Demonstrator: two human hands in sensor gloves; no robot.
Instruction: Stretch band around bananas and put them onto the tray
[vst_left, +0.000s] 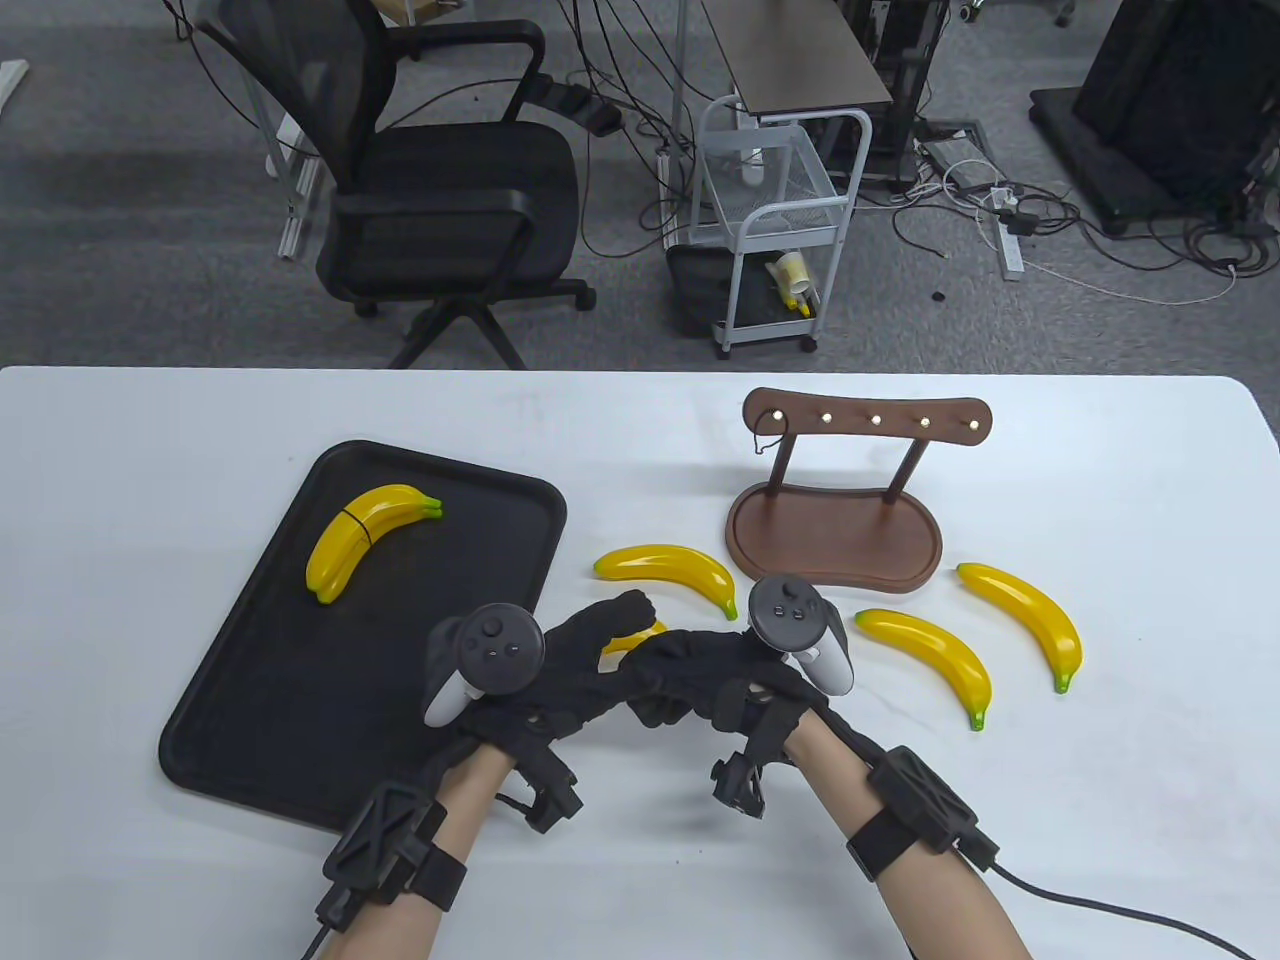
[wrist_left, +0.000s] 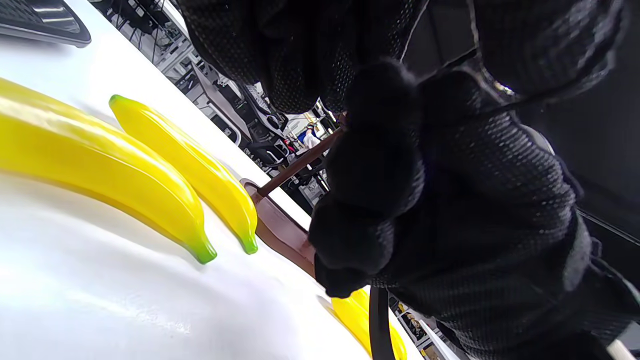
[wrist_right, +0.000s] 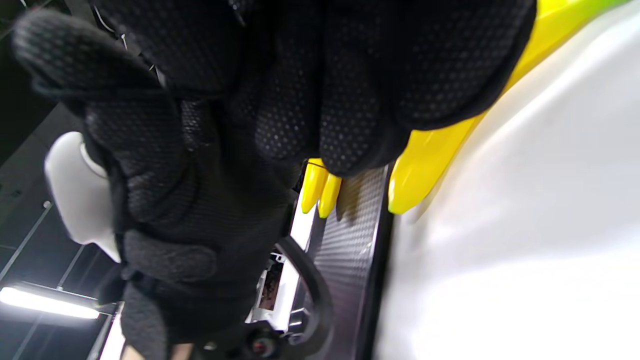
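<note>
A banded pair of bananas (vst_left: 368, 538) lies on the black tray (vst_left: 260, 720) at the left. Both gloved hands meet just right of the tray. My left hand (vst_left: 605, 645) has its fingers curled and thumb raised, and my right hand (vst_left: 680, 685) lies over its fingers. Under them a loose banana (vst_left: 632, 640) rests on the table, mostly hidden; the left wrist view shows it (wrist_left: 100, 165) lying free. Another banana (vst_left: 668, 570) lies just behind. No band shows between the fingers. The right wrist view shows the tray edge (wrist_right: 350, 240) and the banded pair (wrist_right: 320, 190).
A wooden peg stand (vst_left: 835, 535) sits behind the hands, with a thin band (vst_left: 765, 432) hanging from its left peg. Two more bananas (vst_left: 925, 660) (vst_left: 1030, 620) lie right of my right hand. An office chair and a cart stand beyond the table.
</note>
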